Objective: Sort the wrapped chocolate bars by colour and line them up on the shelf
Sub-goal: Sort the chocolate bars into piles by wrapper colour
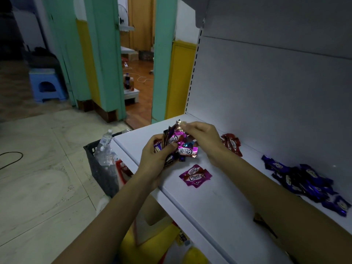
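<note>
chocolate bars [302, 184] on shelf [219, 197], crate [102, 168] beside

On my feed I see only the wearer's two arms, slim and bare along their whole visible length, the left forearm [106, 216] ending in a bare left hand [156, 159] and the right forearm [276, 197] in a bare right hand [203, 138], both dimly lit.

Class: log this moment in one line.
left hand: grips bunch of bars; right hand: pinches one wrapper; shelf: pink bar, red pile, blue pile
</note>
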The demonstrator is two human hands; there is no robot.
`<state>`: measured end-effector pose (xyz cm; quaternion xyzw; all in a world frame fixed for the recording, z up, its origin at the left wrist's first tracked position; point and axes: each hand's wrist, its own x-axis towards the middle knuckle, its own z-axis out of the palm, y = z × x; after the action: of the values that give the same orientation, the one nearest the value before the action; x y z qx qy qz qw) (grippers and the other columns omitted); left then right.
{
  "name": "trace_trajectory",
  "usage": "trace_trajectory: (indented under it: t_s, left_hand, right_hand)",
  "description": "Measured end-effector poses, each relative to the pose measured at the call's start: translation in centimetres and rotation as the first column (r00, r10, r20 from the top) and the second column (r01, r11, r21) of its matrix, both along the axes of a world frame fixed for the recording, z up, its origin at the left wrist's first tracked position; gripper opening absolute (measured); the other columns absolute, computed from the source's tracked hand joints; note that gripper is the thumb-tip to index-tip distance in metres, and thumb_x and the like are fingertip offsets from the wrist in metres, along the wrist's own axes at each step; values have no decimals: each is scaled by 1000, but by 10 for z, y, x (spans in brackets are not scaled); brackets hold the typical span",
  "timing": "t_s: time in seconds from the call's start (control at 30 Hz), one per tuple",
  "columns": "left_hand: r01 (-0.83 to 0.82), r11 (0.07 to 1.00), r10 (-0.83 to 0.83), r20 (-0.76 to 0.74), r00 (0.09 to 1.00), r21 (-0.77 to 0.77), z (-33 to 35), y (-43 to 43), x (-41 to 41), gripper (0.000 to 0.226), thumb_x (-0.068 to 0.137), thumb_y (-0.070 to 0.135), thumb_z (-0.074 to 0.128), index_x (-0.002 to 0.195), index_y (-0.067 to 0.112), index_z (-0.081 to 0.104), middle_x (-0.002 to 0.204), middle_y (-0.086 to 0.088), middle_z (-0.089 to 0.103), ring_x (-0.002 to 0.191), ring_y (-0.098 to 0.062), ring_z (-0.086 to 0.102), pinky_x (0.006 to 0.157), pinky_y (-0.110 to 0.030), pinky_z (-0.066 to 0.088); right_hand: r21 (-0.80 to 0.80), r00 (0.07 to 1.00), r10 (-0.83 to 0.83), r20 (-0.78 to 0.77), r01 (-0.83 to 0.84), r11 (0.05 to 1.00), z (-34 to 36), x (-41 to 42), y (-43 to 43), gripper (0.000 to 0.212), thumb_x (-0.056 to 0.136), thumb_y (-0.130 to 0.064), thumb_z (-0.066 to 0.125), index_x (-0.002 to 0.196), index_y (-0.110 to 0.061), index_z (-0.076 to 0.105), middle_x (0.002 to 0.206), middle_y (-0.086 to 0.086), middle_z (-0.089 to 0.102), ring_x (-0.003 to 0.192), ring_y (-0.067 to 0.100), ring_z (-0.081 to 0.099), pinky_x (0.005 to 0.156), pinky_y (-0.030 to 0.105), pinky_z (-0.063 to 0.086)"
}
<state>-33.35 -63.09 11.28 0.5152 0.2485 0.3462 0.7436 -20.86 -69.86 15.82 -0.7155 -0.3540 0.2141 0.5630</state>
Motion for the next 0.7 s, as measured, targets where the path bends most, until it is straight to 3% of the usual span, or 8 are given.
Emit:
trace_trajectory:
  t_s: [0.1,0.23,0.4,0.5,0.6,0.7]
  left_hand:
    - [26,1000,-26,9,1000,-1,3,-10,7,16,88,14,65,103,18,60,99,-7,71,85,-17,69,67,-24,55]
    - [83,996,-82,29,996,-36,9,-25,16,15,88,10,64,100,18,59,102,-9,71,86,-19,70,63,-25,55]
    - [110,990,-106,48,993,-88,13,-51,23,20,87,9,65,104,15,57,100,-7,71,79,-17,72,58,-25,55]
    - [135,987,-132,36,991,-92,13,-70,27,23,86,7,66,106,15,56,104,-8,70,80,-18,72,56,-24,55]
    - [180,982,-179,24,984,-62,15,-92,33,21,87,5,65,102,14,54,107,-12,68,84,-21,69,55,-22,54]
    - [232,972,-231,20,973,-46,17,-114,39,20,87,4,64,102,13,54,107,-13,67,86,-21,67,56,-21,53]
  right_hand:
    - [52,999,-10,-38,12,999,5,2,-11,10,88,-17,64,88,-8,68,81,1,66,66,4,62,54,12,46]
    - [92,980,-153,-124,165,982,14,16,-34,10,93,-22,58,86,-16,63,84,1,66,70,11,60,57,20,47]
    - [85,948,-274,-163,290,953,15,33,-78,9,98,-21,49,92,-19,56,93,8,65,42,7,55,40,18,37]
    - [34,952,-264,-156,273,962,15,35,-108,6,98,-19,50,99,-17,56,90,-3,61,44,8,56,45,21,37]
    - [21,960,-243,-141,248,969,17,33,-139,10,93,-13,58,102,-17,57,82,-1,62,49,8,61,46,20,39]
    - [-15,961,-278,-18,277,961,17,30,-176,14,89,-15,63,103,-14,62,79,-1,65,48,5,57,48,18,42]
